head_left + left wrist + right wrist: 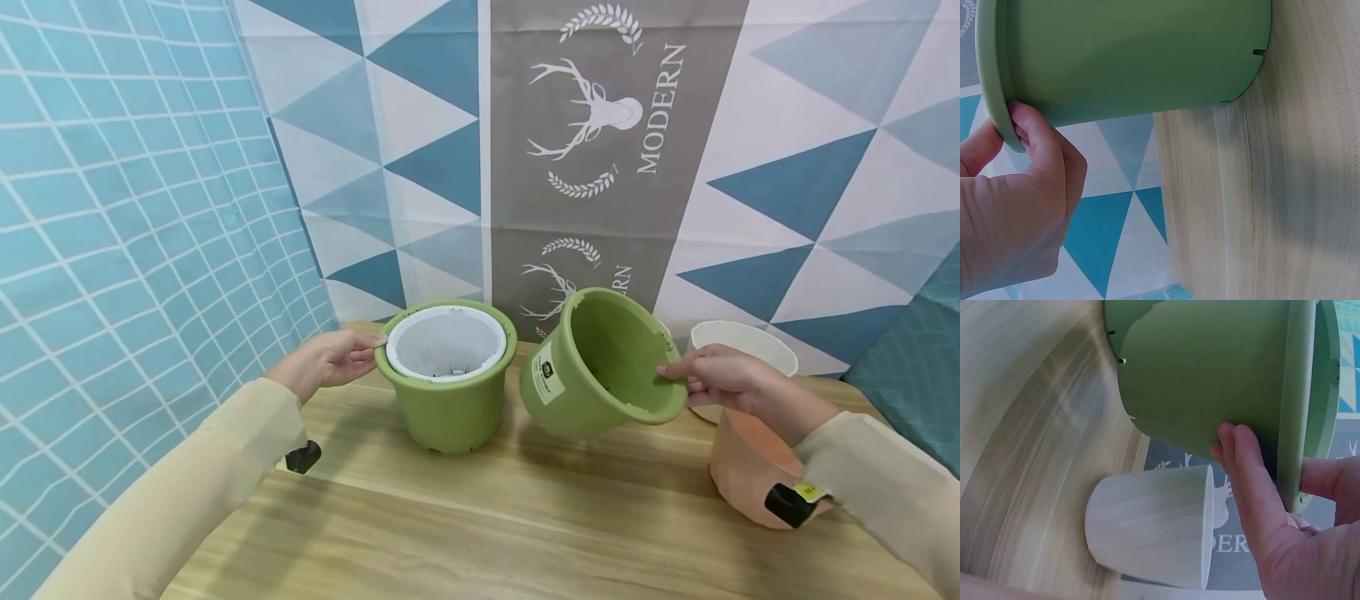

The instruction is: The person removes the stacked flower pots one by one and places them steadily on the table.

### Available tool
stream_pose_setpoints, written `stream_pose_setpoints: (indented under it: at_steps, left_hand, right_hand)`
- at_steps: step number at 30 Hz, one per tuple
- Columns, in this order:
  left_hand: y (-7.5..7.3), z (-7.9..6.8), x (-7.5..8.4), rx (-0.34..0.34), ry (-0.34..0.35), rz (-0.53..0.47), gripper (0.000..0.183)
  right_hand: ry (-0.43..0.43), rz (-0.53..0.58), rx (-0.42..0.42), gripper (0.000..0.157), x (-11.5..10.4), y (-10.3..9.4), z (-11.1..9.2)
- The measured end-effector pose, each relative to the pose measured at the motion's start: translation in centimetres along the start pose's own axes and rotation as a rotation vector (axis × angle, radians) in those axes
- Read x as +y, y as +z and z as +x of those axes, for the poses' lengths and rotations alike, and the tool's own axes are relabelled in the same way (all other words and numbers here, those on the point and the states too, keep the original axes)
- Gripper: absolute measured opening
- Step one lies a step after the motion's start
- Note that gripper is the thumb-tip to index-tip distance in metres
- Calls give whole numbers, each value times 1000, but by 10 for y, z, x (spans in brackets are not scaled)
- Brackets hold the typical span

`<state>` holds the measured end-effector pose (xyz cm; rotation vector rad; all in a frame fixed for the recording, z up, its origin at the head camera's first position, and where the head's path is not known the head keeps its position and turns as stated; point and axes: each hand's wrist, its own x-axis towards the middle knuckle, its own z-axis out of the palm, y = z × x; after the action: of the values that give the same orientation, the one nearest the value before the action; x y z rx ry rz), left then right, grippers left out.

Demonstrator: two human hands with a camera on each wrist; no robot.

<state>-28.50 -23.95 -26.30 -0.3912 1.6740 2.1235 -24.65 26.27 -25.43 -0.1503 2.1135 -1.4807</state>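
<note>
A green flowerpot [453, 421] stands upright on the wooden table, with a white inner pot [448, 342] nested inside it. My left hand [341, 357] pinches its rim at the left side, and the left wrist view shows the thumb and fingers of that hand [1029, 194] on either side of the rim. Just to the right, a second green flowerpot [555, 392] with a white label is tilted, its mouth turned toward the right. My right hand [723, 379] grips this pot's rim, thumb inside the mouth and fingers [1244, 456] along the outer wall.
An orange pot [738, 475] stands on the table [450, 533] at the right, partly covered by the right forearm. Behind the right hand is a white pot [1147, 525]. A patterned curtain [420, 125] hangs behind the table, and a blue tiled sheet [135, 208] lines the left.
</note>
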Motion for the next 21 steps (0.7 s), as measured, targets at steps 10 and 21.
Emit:
stream_pose_setpoints:
  at_steps: [10,21]
  left_hand:
    - [-1,3,-2,6,4,-1,15]
    - [-2,2,-3,0,15,-5,15]
  right_hand:
    - [42,-58,35,24,5,-8,1]
    - [54,-187,36,29,6,-6,-2]
